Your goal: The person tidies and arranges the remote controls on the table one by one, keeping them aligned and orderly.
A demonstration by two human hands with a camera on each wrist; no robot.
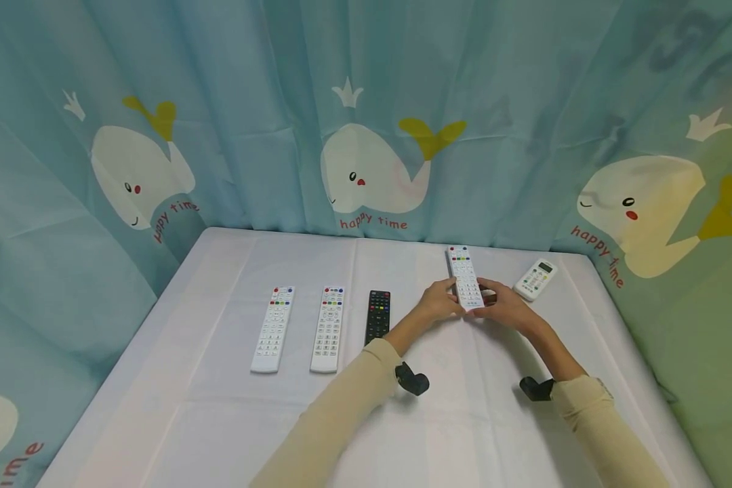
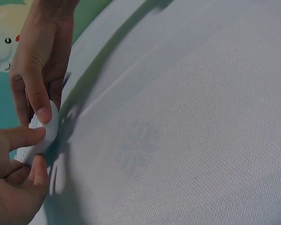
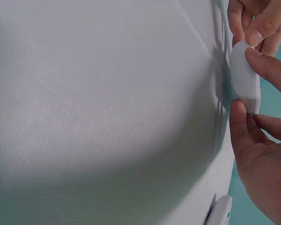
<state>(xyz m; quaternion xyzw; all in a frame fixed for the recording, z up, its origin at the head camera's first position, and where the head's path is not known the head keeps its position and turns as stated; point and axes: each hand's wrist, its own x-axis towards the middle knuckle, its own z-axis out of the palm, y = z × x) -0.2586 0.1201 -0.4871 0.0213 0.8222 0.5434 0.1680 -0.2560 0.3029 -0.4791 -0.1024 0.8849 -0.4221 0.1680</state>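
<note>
a blue-green curtain (image 1: 232,68) printed with pale whales (image 1: 372,169) hangs behind and around a white surface (image 1: 232,420). three whales show whole or nearly so, and part of a fourth shows at the left edge.

the held white remote (image 1: 465,278) is at the far edge of the surface, right of the middle. it lies straight beyond the two hands, its long axis running near to far with the far end leaning a little left. the left hand (image 1: 437,301) pinches its near end from the left, and the right hand (image 1: 505,305) pinches the same end from the right, so neither is clearly nearer. both wrist views show the thumbs and fingers of each hand on that end; whether the far end touches the surface i cannot tell.

counted, there are five remotes in all: three long white, one black and one small white. the other two long ones, the leftmost white remote (image 1: 272,330) and the second white remote (image 1: 327,330), lie side by side but apart on the left. the black remote (image 1: 378,315) lies between them and the left hand, its near end hidden by the left arm. the small white remote (image 1: 535,279) lies slanted just right of the right hand, its far end turned right
</note>
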